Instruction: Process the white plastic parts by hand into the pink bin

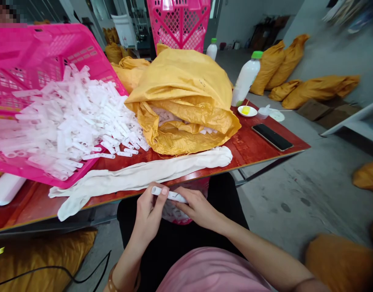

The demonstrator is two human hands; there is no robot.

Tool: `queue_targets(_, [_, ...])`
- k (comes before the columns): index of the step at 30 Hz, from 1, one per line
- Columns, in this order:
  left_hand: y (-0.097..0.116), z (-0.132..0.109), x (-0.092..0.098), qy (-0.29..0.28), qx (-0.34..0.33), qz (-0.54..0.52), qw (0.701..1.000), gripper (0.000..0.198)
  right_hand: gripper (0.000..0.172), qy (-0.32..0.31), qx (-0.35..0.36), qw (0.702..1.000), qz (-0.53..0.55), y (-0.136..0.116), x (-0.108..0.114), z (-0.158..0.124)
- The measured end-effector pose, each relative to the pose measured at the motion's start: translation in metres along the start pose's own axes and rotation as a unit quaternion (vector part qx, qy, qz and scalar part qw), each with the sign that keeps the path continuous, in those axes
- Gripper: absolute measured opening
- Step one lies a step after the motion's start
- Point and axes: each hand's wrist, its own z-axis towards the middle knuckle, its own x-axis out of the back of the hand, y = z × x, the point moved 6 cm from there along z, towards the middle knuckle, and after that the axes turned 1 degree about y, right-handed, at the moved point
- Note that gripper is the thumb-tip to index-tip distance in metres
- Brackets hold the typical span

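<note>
Left hand and right hand clamp a white tube, one end hidden.

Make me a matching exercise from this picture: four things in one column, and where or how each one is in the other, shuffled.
1 white plastic tube
2 phone
3 pink crate
4 white cloth

A lying flat near the right corner of the table
B draped along the table's front edge
C held by the left hand and right hand
D tipped, spilling white tubes

Pairs: 1-C, 2-A, 3-D, 4-B
</note>
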Motion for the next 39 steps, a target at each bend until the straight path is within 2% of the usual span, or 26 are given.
queue_targets(5, [-0.005, 0.000, -0.011, -0.007, -0.009, -0.058, 0.998, 0.031, 0.016, 0.014, 0.015, 0.999, -0.041, 0.002, -0.007, 0.001])
queue_targets(7, [-0.007, 0.001, -0.013, -0.049, -0.011, -0.044, 0.998, 0.035, 0.016, 0.024, 0.028, 0.997, -0.062, -0.001, -0.006, 0.002])
queue_targets(9, [-0.006, 0.004, -0.006, -0.079, -0.014, -0.033, 0.996, 0.041, 0.016, 0.025, 0.033, 0.997, -0.072, -0.004, -0.002, 0.002])
queue_targets(13, [0.007, 0.008, 0.023, -0.023, -0.076, 0.038, 0.996, 0.042, 0.022, -0.022, 0.005, 1.000, -0.004, -0.004, 0.001, 0.004])
queue_targets(16, [0.011, 0.005, 0.016, -0.053, -0.109, 0.107, 0.987, 0.037, 0.026, -0.040, -0.015, 0.997, 0.067, -0.003, -0.002, 0.005])
queue_targets(19, [0.010, 0.001, 0.006, -0.072, -0.125, 0.114, 0.983, 0.039, 0.026, -0.036, -0.026, 0.995, 0.087, 0.000, -0.003, 0.004])
queue_targets(24, [0.010, 0.005, 0.017, -0.010, -0.132, 0.111, 0.985, 0.026, 0.022, -0.014, -0.003, 1.000, 0.028, -0.004, 0.004, 0.005])
queue_targets(26, [0.007, 0.008, 0.022, -0.002, -0.113, 0.096, 0.989, 0.020, 0.023, -0.031, -0.003, 0.999, 0.043, -0.005, 0.004, 0.006])
queue_targets(29, [0.002, 0.013, 0.028, 0.000, -0.082, 0.061, 0.995, 0.017, 0.027, -0.080, -0.008, 0.988, 0.135, -0.005, 0.000, 0.006])
queue_targets(32, [0.003, 0.015, 0.023, -0.052, -0.098, 0.054, 0.992, 0.015, 0.030, -0.126, -0.007, 0.974, 0.189, -0.004, -0.008, 0.004])
queue_targets(34, [0.005, 0.014, 0.014, -0.093, -0.106, 0.063, 0.988, 0.026, 0.027, -0.111, -0.009, 0.987, 0.119, 0.000, -0.011, 0.004])
queue_targets(35, [0.005, 0.013, 0.010, -0.091, -0.096, 0.068, 0.989, 0.030, 0.024, -0.083, -0.010, 0.995, 0.050, 0.003, -0.009, 0.005])
queue_targets(37, [0.003, 0.011, 0.006, -0.053, -0.055, 0.073, 0.994, 0.034, 0.019, -0.009, -0.011, 0.995, -0.102, 0.006, -0.002, 0.008])
queue_targets(39, [0.002, 0.009, 0.004, -0.014, -0.024, 0.057, 0.998, 0.036, 0.020, 0.027, -0.004, 0.985, -0.169, 0.005, 0.005, 0.010])
